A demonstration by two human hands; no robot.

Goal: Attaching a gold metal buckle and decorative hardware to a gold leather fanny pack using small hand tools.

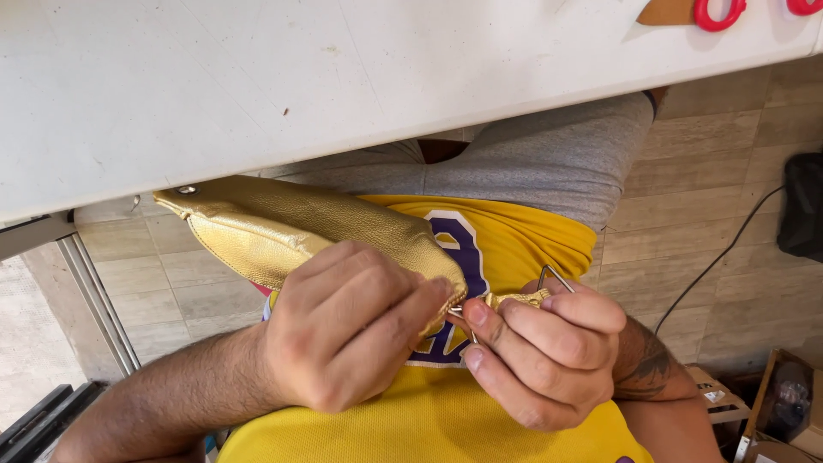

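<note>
Gold leather pouch (pixel 283 227) lies below the desk (pixel 257 77), long axis running up-left from our left hand (pixel 343 339), which grips its near end. Just beside, our right hand (pixel 549 351) pinches the metal ring (pixel 553 276).

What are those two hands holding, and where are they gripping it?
The left hand grips the gold leather pouch at its near end. The right hand pinches a small gold strap with a metal ring beside that end.
</note>
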